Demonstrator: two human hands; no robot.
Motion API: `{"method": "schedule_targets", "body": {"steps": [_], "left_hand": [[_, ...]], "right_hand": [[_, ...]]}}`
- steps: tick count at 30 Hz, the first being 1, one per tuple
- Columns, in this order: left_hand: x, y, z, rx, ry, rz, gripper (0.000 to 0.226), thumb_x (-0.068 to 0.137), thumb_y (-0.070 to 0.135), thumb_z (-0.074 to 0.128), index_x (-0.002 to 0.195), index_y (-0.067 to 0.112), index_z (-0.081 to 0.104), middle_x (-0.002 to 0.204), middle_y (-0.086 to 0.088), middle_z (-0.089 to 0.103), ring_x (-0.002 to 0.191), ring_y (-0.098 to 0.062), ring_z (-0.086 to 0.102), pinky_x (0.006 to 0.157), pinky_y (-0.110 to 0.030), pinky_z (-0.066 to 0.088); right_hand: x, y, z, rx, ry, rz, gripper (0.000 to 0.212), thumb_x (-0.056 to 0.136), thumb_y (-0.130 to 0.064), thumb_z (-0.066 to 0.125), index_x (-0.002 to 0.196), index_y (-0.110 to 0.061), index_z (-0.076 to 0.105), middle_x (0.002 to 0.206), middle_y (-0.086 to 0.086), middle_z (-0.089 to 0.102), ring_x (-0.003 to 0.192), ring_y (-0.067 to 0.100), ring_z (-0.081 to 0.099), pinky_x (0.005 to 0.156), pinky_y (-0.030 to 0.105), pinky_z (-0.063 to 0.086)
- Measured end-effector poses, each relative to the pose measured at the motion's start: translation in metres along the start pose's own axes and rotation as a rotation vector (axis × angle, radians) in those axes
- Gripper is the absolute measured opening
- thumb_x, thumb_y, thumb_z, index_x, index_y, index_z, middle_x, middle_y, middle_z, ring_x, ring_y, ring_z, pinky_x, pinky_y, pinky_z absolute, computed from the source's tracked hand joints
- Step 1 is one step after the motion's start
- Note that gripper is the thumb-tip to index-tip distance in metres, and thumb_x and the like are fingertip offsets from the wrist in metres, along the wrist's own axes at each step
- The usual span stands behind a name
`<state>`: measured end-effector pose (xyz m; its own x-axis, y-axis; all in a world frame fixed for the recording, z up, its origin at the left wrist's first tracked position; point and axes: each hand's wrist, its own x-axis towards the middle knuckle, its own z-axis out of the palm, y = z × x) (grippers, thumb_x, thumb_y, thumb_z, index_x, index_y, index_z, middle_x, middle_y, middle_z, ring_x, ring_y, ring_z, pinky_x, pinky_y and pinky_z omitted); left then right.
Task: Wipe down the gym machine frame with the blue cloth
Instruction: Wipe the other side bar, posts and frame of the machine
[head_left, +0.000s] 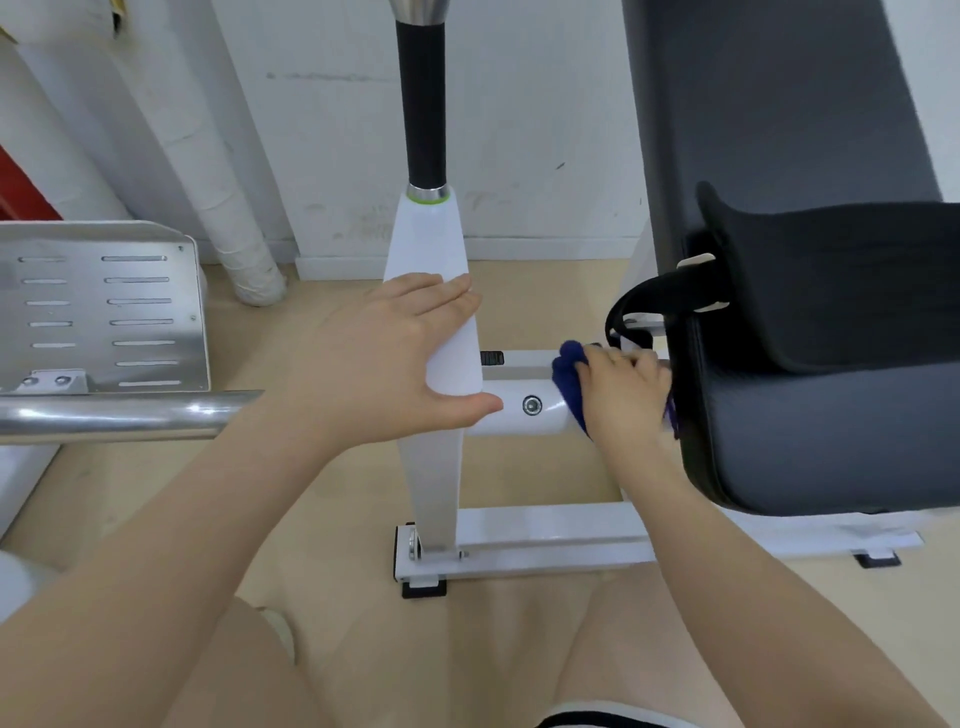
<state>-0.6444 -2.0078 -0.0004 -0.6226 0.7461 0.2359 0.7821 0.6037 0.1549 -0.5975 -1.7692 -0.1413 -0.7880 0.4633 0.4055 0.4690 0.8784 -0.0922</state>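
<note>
Upright white lever (427, 244): gripped by left hand (395, 358), thumb hooked round it. Blue cloth (567, 376): bunched in right hand (626, 397), pressed onto crossbar (511, 410) just right of the lever.

The left hand (395, 358) and the right hand (623, 395) are bare, with nothing worn on the fingers that can be made out. Back from the fingers, past the wrists, the left forearm (182, 519) and the right forearm (727, 545) are uncovered. Farther behind the fingers are bare thighs (649, 649) and a dark garment (597, 721) edged with a white band.
</note>
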Motion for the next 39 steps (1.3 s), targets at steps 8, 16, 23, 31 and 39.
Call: {"method": "schedule_targets", "body": {"steps": [8, 16, 23, 31, 39], "left_hand": [[-0.011, 0.004, 0.018, 0.063, 0.222, 0.143, 0.069, 0.070, 0.052, 0.049, 0.118, 0.003, 0.062, 0.126, -0.009, 0.061, 0.116, -0.025, 0.058, 0.095, -0.039, 0.045], [-0.022, -0.006, 0.025, -0.003, 0.272, 0.104, 0.068, 0.070, 0.051, 0.057, 0.118, 0.004, 0.060, 0.127, -0.009, 0.057, 0.116, -0.027, 0.053, 0.098, -0.041, 0.045], [-0.024, -0.008, 0.020, -0.011, 0.230, 0.105, 0.067, 0.072, 0.052, 0.050, 0.121, 0.006, 0.060, 0.127, -0.007, 0.058, 0.116, -0.022, 0.051, 0.097, -0.031, 0.042], [-0.023, -0.014, 0.029, -0.072, 0.317, 0.164, 0.065, 0.073, 0.047, 0.057, 0.120, 0.001, 0.060, 0.126, -0.013, 0.059, 0.117, -0.022, 0.044, 0.102, -0.030, 0.032], [-0.023, -0.016, 0.028, -0.085, 0.330, 0.185, 0.065, 0.074, 0.046, 0.056, 0.121, 0.002, 0.060, 0.127, -0.012, 0.058, 0.118, -0.022, 0.044, 0.102, -0.031, 0.033]], "right_hand": [[-0.061, -0.059, 0.023, 0.206, 0.194, -0.436, 0.028, 0.089, -0.029, 0.046, 0.114, -0.019, 0.050, 0.128, 0.000, 0.059, 0.122, 0.030, 0.039, 0.106, 0.052, 0.024], [-0.065, 0.000, 0.021, 0.194, 0.259, 0.042, 0.029, 0.077, -0.007, 0.037, 0.105, -0.009, 0.044, 0.133, 0.015, 0.050, 0.121, 0.035, 0.034, 0.096, 0.056, 0.035], [-0.047, -0.066, 0.010, 0.190, 0.089, -0.537, 0.056, 0.065, -0.006, 0.072, 0.111, -0.022, 0.044, 0.131, 0.000, 0.057, 0.116, 0.034, 0.050, 0.099, 0.050, 0.036], [-0.050, 0.010, 0.013, 0.191, 0.232, 0.020, 0.030, 0.079, -0.014, 0.035, 0.106, -0.009, 0.048, 0.125, 0.015, 0.059, 0.115, 0.034, 0.042, 0.094, 0.053, 0.043], [-0.067, -0.047, 0.004, 0.318, 0.078, -0.343, 0.030, 0.076, -0.014, 0.052, 0.105, -0.019, 0.055, 0.120, 0.001, 0.064, 0.111, 0.028, 0.052, 0.091, 0.037, 0.038]]}}
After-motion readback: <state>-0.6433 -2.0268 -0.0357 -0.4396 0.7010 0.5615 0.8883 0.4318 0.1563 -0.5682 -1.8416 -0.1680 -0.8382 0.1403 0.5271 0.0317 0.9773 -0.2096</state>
